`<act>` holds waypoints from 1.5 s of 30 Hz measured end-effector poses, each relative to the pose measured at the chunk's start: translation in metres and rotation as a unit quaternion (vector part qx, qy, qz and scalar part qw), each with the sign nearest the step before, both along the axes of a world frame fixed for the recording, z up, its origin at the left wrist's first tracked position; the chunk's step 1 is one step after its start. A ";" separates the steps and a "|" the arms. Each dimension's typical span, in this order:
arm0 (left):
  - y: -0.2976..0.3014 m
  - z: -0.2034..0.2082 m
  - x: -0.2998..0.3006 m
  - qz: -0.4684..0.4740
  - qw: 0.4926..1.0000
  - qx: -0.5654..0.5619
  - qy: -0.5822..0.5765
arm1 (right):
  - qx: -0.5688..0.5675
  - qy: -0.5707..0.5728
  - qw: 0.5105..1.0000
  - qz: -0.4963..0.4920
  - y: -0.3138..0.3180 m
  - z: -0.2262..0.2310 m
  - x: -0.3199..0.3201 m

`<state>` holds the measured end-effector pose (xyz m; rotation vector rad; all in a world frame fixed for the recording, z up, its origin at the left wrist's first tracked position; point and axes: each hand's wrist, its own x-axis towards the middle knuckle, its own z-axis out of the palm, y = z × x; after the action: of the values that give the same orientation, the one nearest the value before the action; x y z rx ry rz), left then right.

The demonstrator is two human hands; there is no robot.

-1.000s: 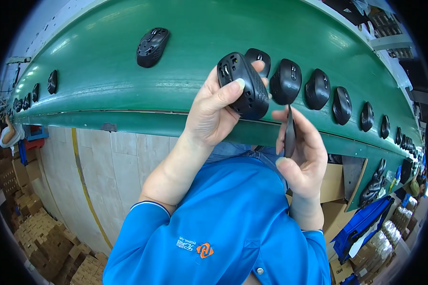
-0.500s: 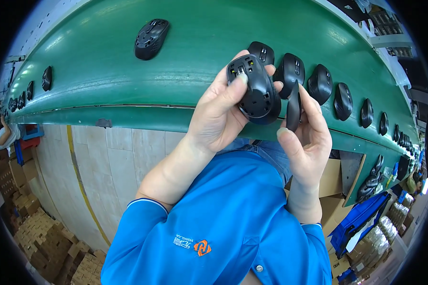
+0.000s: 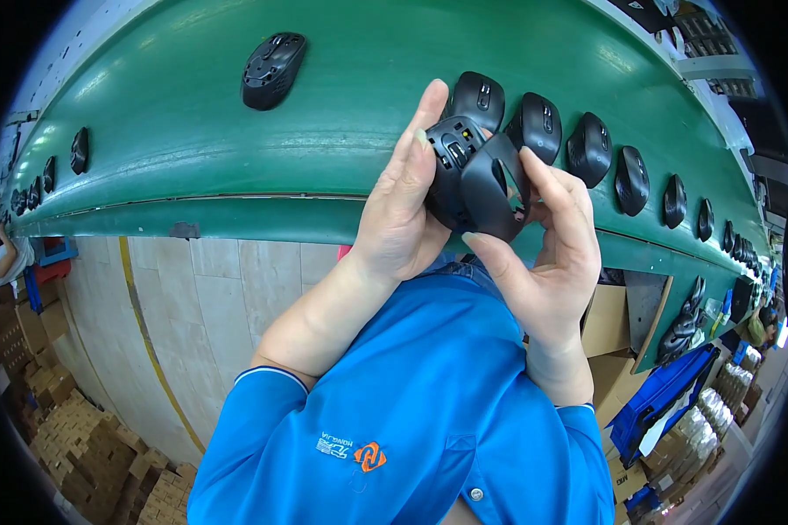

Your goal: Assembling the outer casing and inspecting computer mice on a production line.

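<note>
Left fingers point(image 3: 431, 99) holding black mouse body point(image 3: 443, 185), right fingers point(image 3: 548, 182) gripping black cover point(image 3: 485, 189) over it, green bench point(image 3: 368, 96)

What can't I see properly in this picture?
Head view:
Underside of the mouse body: turned away from the camera.
Part of its top: behind the black cover.
Part of the left hand: behind the mouse body.
Farthest mice on the right: too small and crowded to count.

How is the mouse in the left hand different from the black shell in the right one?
The mouse is a thick body; the shell is thin and curved. The mouse's top shows small cutouts; the shell's outer face is smooth. The shell sits in front, partly hiding the mouse. Both are black.
</note>
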<state>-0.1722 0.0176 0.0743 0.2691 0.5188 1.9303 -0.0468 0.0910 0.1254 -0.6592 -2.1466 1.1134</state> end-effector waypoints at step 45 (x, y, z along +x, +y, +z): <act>-0.010 0.008 -0.013 -0.001 0.998 -0.067 -0.008 | 0.124 -0.099 0.987 0.018 -0.024 -0.020 -0.019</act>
<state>-0.1852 0.0073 0.0826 0.1679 0.6329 1.8854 -0.0661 0.0671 0.1051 -0.6399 -2.4238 0.8073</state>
